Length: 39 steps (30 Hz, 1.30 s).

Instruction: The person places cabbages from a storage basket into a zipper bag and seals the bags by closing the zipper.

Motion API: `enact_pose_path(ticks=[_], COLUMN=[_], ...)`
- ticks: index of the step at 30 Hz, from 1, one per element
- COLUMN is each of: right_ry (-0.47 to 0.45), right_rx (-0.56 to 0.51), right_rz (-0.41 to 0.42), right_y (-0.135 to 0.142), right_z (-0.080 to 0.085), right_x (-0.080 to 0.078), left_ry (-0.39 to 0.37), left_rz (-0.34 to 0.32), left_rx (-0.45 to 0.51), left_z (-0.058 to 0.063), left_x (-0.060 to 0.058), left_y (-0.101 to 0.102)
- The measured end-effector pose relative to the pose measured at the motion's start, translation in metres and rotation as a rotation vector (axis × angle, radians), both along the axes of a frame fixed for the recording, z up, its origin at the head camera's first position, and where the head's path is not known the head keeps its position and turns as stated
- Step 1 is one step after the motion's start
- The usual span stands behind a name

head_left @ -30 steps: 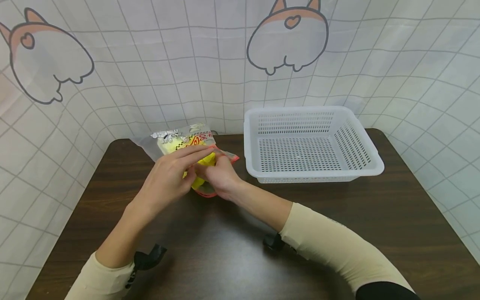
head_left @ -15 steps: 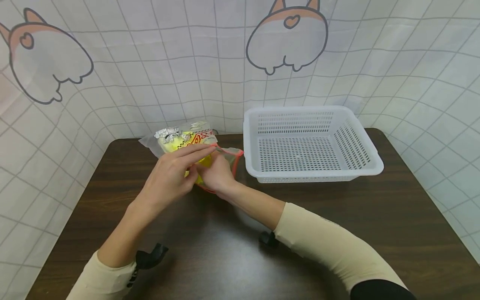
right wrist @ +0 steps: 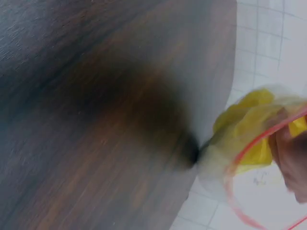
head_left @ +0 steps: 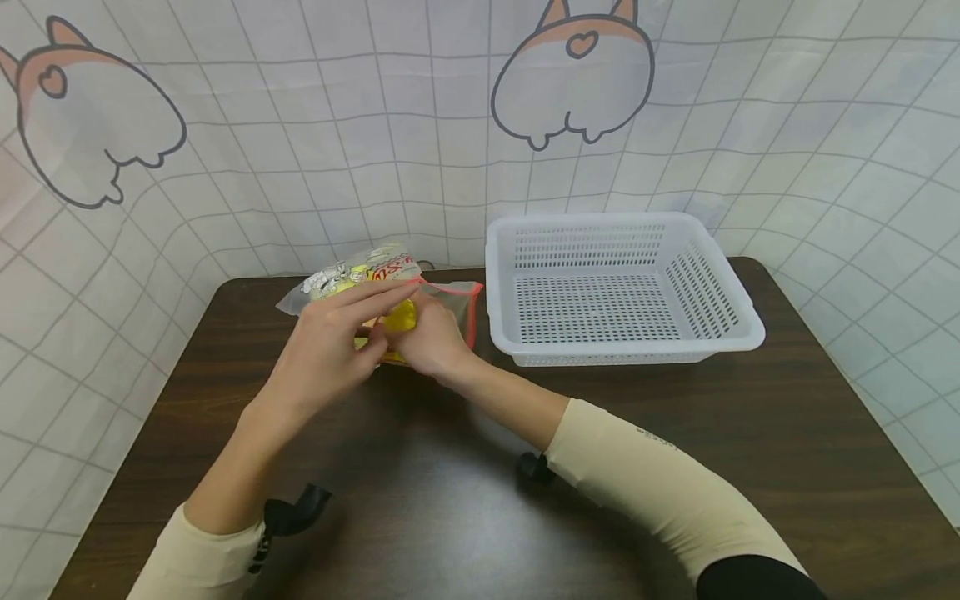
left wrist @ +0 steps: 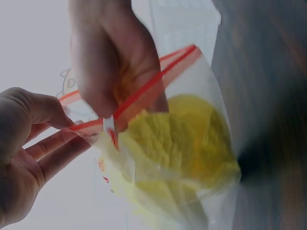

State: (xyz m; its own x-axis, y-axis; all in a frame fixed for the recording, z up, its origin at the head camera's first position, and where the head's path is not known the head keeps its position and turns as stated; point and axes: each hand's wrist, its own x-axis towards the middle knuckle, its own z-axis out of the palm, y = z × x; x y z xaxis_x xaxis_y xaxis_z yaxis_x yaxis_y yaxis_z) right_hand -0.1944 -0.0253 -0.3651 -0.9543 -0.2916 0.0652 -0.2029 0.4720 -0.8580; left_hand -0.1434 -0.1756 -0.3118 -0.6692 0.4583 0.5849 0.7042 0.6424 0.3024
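Observation:
A clear zip bag (head_left: 393,262) with a red-edged mouth and printed cartoon figures is held at the table's back left. My left hand (head_left: 330,342) pinches one end of the red edge between thumb and fingers, beside a small white slider (left wrist: 109,123). My right hand (head_left: 431,337) reaches through the spread mouth, its fingers around crinkled yellow plastic (left wrist: 158,139). In the right wrist view, yellow wrapping (right wrist: 259,148) shows on both sides of the fingers. The bag and hands partly hide the right fingertips and the yellow thing's full shape.
A white perforated basket (head_left: 626,346) stands at the back, right of the bag. Both rest on a dark wooden table (head_left: 465,517). A white grid-patterned curtain (head_left: 420,133) hangs behind and along the sides.
The right hand has pushed further left into the bag. The bag's red mouth has spread wider to the right around the wrist. The left hand keeps its pinch, shifting slightly left.

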Motion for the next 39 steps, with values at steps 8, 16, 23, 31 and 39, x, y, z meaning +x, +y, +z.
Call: enact_pose_path(ticks=[8, 16, 23, 31, 39], right_ry=[-0.17, -0.123, 0.227, 0.673, 0.614], right_rx=[-0.212, -0.017, 0.145, 0.575, 0.468], right_rz=[0.258, 0.344, 0.246, 0.165, 0.23], right_y=[0.013, 0.03, 0.047, 0.065, 0.082], right_z=[0.008, 0.039, 0.06, 0.068, 0.066], right_x=[-0.003, 0.002, 0.003, -0.017, -0.036], left_ry=[-0.007, 0.027, 0.028, -0.007, -0.031], left_rz=[0.072, 0.177, 0.231, 0.251, 0.245], left_rx=[0.04, 0.087, 0.132, 0.142, 0.137], left_z=[0.009, 0.022, 0.029, 0.033, 0.033], left_x=[0.0, 0.001, 0.002, 0.006, 0.007], left_y=[-0.015, -0.021, -0.03, -0.034, -0.039])
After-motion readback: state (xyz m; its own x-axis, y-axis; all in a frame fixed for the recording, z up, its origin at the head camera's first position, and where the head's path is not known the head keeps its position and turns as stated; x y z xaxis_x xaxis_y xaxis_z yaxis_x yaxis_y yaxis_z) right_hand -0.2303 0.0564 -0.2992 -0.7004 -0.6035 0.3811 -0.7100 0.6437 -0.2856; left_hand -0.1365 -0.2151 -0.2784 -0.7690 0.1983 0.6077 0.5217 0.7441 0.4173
